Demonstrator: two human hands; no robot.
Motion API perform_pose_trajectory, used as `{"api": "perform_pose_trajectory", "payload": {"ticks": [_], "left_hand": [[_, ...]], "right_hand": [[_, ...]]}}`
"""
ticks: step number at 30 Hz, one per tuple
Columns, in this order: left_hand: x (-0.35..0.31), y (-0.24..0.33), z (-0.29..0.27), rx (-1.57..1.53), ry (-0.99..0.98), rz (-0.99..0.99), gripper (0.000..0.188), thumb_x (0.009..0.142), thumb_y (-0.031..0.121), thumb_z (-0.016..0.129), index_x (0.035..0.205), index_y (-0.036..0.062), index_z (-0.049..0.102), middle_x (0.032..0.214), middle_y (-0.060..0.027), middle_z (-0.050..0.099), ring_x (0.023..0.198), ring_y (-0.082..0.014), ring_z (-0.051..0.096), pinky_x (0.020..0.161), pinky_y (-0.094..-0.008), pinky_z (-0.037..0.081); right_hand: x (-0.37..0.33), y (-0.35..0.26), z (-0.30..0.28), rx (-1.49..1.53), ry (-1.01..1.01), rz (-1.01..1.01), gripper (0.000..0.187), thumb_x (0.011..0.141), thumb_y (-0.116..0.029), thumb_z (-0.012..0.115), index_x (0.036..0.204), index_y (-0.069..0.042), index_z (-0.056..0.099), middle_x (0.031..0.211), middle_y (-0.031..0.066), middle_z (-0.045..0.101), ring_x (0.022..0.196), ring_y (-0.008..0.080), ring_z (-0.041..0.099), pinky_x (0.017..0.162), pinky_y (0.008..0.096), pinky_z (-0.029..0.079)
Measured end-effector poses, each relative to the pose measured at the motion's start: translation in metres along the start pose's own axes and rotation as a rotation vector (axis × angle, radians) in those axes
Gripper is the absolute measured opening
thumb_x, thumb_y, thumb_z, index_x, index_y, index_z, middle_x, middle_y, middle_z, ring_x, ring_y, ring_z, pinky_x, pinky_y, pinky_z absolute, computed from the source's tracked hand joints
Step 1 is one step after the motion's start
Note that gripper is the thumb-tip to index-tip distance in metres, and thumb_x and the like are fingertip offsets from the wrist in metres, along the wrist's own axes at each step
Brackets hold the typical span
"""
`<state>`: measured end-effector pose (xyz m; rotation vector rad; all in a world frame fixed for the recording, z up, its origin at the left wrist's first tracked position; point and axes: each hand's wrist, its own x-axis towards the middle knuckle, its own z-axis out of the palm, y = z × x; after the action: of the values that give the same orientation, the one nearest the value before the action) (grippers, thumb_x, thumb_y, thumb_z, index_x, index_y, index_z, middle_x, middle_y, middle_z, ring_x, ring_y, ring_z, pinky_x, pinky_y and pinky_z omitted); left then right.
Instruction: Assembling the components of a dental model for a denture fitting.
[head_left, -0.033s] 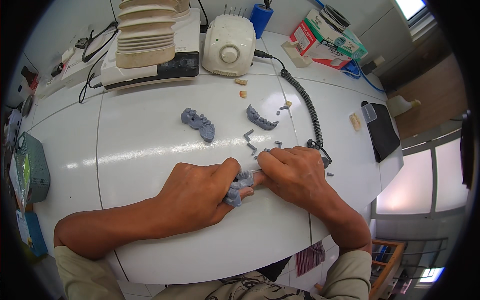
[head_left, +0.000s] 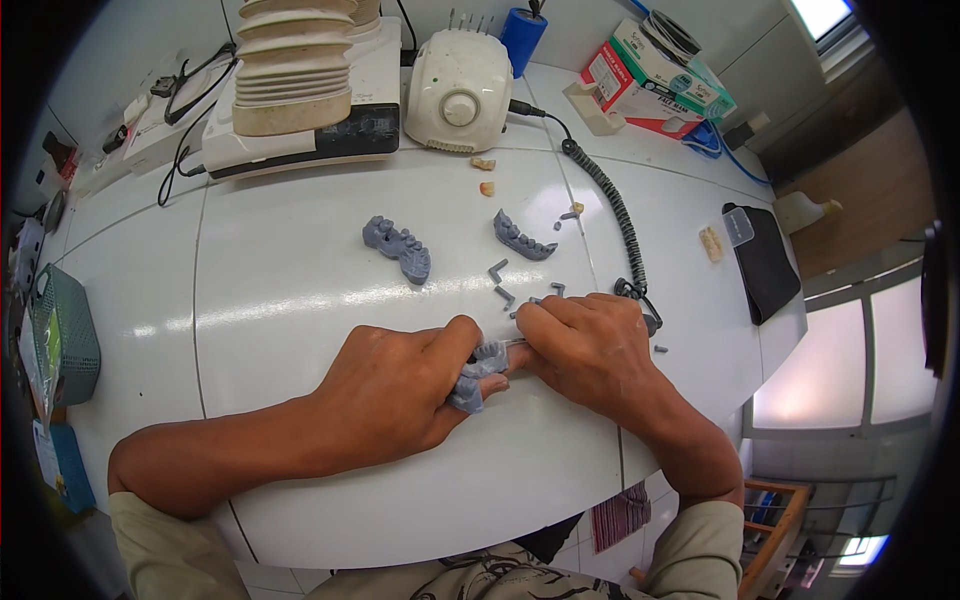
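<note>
Nothing has moved since the earlier frame: both hands stay together low on the white counter (head_left: 300,300). The left hand (head_left: 400,385) pinches one grey dental model (head_left: 478,372) in its fingers; the right hand (head_left: 590,345) has fingers pressed together at the model's top. Two more grey dental models (head_left: 398,246) (head_left: 522,238) lie beyond, with several small grey offcuts (head_left: 498,268) near them.

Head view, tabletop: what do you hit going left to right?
Green basket → left hand → grey dental model held between both hands → right hand → black pouch.
</note>
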<state>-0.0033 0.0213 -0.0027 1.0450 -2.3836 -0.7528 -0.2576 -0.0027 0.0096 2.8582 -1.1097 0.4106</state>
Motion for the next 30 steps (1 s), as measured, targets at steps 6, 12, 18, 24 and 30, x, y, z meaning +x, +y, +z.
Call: {"api": "perform_pose_trajectory", "payload": {"ticks": [6,12,18,24,30], "left_hand": [[-0.0007,-0.0024,0.0026,-0.021,-0.003,-0.013,0.034,0.102,0.032,0.076,0.104,0.0023,0.06,0.066,-0.0111,0.064,0.051,-0.0303,0.065,0.049,-0.0421,0.048],[-0.0007,0.0006,-0.0012,-0.024,-0.012,-0.022,0.033,0.102,0.032,0.076,0.104,0.0021,0.06,0.064,-0.0108,0.064,0.05,-0.03,0.065,0.049,-0.0416,0.048],[0.0003,0.0004,0.0004,-0.026,-0.012,-0.02,0.032,0.102,0.03,0.076,0.104,0.002,0.061,0.064,-0.0105,0.064,0.05,-0.0295,0.065,0.048,-0.0408,0.048],[0.0009,0.0003,-0.0005,-0.033,-0.019,-0.032,0.032,0.102,0.03,0.076,0.106,0.0014,0.062,0.066,-0.0109,0.065,0.05,-0.0297,0.065,0.049,-0.0404,0.049],[0.001,0.001,-0.0025,-0.046,-0.002,-0.027,0.033,0.102,0.029,0.076,0.11,0.0004,0.061,0.069,-0.013,0.066,0.054,-0.0325,0.067,0.052,-0.0416,0.052]], "right_hand": [[-0.0004,-0.0019,0.0003,0.022,0.0,0.037,0.039,0.088,-0.043,0.082,0.089,-0.009,0.063,0.071,0.004,0.062,0.059,0.0234,0.068,0.053,0.037,0.05],[0.0002,-0.0019,-0.0004,0.021,0.021,0.009,0.037,0.086,-0.041,0.084,0.091,-0.009,0.065,0.071,0.0031,0.062,0.058,0.0229,0.068,0.053,0.037,0.05],[-0.0009,-0.0002,-0.0002,0.032,0.019,-0.002,0.037,0.084,-0.04,0.085,0.091,-0.01,0.066,0.07,0.002,0.062,0.057,0.0216,0.067,0.052,0.036,0.048],[-0.0018,0.0009,0.0001,0.014,0.032,-0.034,0.034,0.083,-0.039,0.087,0.089,-0.012,0.066,0.068,0.0007,0.062,0.056,0.0214,0.067,0.052,0.0363,0.048],[0.0002,-0.0002,-0.0042,0.016,0.042,-0.06,0.034,0.082,-0.038,0.087,0.085,-0.012,0.065,0.068,0.0005,0.062,0.057,0.021,0.067,0.052,0.0369,0.047]]}}
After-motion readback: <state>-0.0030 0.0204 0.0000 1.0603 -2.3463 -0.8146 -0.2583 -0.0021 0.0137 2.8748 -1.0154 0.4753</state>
